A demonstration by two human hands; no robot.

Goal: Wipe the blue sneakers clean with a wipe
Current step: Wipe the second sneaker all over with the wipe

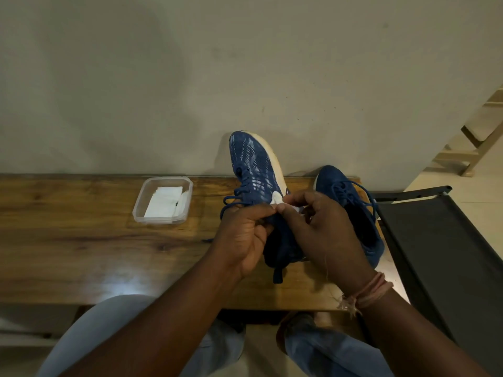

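While left hand (245, 235) grips sneaker (253, 164), right hand (324, 227) pinches wipe (277, 199)

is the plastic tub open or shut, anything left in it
Open: the tub has no lid on, and folded white wipes still lie inside it.

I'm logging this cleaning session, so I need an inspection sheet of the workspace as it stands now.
Surface: wooden table against a plain wall, with a glare patch near its front edge.
Job's things: held sneaker raised toe-up; second sneaker lying on the table at right; wipe pressed on the held sneaker.
Clutter: clear plastic container holding folded white wipes.
Grippers: left hand grips the held sneaker; right hand pinches the wipe.
Cables: nothing seen.
Surroundings: dark chair at right; wooden frame far right.
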